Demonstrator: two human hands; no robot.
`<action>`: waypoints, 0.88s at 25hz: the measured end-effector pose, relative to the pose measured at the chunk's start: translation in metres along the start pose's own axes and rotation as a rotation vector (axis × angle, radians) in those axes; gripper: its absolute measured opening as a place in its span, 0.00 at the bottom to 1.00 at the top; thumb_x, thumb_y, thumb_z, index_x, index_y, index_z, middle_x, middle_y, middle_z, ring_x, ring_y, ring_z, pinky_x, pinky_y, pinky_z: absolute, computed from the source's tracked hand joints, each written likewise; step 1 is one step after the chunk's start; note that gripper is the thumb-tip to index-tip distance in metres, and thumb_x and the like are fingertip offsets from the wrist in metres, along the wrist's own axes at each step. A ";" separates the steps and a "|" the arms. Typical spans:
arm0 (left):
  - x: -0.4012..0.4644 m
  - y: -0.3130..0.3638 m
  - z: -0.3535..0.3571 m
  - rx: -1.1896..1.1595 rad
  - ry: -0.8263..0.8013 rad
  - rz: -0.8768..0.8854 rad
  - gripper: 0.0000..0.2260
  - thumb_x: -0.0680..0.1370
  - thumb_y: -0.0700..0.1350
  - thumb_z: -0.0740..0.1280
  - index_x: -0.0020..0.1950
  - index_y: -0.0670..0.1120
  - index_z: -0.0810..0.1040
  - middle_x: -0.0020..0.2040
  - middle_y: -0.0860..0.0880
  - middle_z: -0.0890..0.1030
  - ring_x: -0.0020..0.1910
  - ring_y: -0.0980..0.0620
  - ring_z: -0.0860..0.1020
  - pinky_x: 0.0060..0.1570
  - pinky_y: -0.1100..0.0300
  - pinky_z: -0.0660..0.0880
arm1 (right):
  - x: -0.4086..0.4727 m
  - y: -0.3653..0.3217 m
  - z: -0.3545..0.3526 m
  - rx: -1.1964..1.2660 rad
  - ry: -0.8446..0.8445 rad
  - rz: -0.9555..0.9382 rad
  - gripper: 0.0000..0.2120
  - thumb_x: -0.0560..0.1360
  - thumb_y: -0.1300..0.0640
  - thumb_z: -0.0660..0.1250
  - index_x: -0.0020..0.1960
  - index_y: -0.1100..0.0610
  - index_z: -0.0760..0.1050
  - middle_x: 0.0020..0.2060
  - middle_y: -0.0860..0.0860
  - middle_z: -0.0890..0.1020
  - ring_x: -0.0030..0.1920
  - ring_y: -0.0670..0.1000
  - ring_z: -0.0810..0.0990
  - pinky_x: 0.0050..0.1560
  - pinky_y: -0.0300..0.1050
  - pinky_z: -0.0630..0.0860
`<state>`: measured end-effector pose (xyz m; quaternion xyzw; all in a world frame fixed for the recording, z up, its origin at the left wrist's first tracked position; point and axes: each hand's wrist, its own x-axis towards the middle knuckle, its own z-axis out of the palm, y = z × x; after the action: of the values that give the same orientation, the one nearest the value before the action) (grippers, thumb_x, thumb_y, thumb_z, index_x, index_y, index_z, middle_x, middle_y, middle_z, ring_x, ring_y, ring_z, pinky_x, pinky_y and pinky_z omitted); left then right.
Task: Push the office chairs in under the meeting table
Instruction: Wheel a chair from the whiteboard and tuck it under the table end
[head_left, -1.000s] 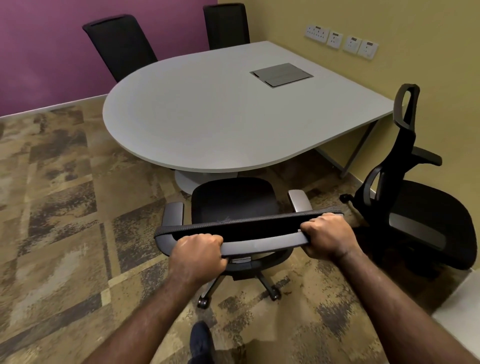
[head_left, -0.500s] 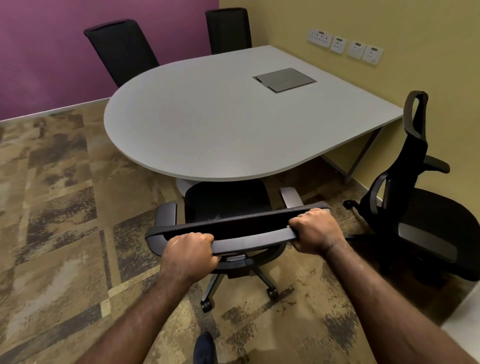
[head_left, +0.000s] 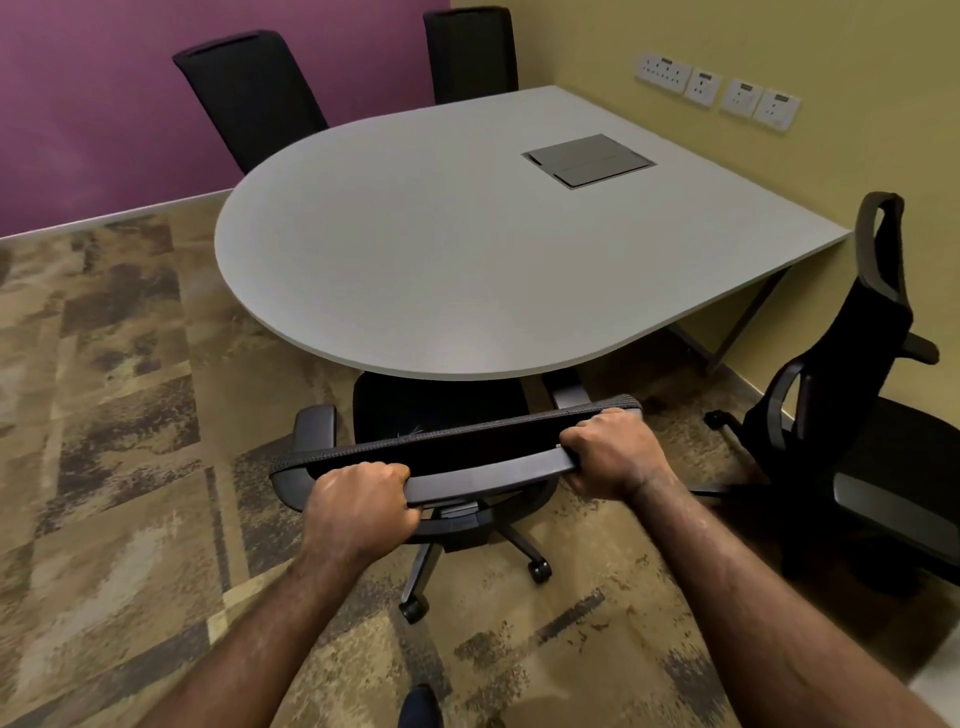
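A black office chair stands right in front of me at the near rounded edge of the grey meeting table. The front of its seat lies under the tabletop. My left hand grips the left end of the backrest's top bar. My right hand grips the right end of the same bar. A second black chair with a headrest stands away from the table at the right, turned sideways.
Two black chair backs stand against the table's far side by the purple wall. A metal cable hatch is set in the tabletop. Wall sockets line the yellow wall. The floor is patterned carpet.
The chair I hold has rolled forward, so its seat front has slid under the table edge. Both hands keep their hold on the backrest.
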<state>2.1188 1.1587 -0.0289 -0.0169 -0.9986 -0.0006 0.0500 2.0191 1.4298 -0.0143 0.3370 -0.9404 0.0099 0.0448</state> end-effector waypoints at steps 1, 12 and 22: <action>0.004 -0.004 0.001 0.003 0.001 0.001 0.08 0.63 0.52 0.70 0.31 0.52 0.74 0.25 0.55 0.73 0.24 0.53 0.71 0.25 0.62 0.59 | 0.007 0.000 0.000 -0.007 -0.006 0.002 0.10 0.58 0.51 0.74 0.29 0.51 0.72 0.24 0.46 0.77 0.25 0.51 0.75 0.34 0.42 0.68; 0.040 -0.054 0.000 0.049 0.038 0.094 0.08 0.58 0.51 0.72 0.28 0.52 0.73 0.23 0.56 0.70 0.23 0.54 0.62 0.25 0.63 0.57 | 0.034 -0.023 0.013 -0.056 0.051 0.067 0.12 0.58 0.47 0.74 0.28 0.51 0.72 0.22 0.47 0.76 0.23 0.52 0.75 0.31 0.44 0.73; 0.048 -0.091 -0.001 0.057 -0.011 0.175 0.07 0.62 0.53 0.69 0.31 0.52 0.75 0.25 0.57 0.68 0.24 0.54 0.66 0.27 0.62 0.61 | 0.030 -0.062 0.019 -0.089 0.058 0.159 0.12 0.58 0.45 0.74 0.30 0.49 0.73 0.23 0.45 0.76 0.24 0.50 0.73 0.31 0.44 0.71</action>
<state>2.0679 1.0698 -0.0234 -0.1025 -0.9932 0.0321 0.0446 2.0343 1.3619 -0.0315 0.2584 -0.9620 -0.0186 0.0859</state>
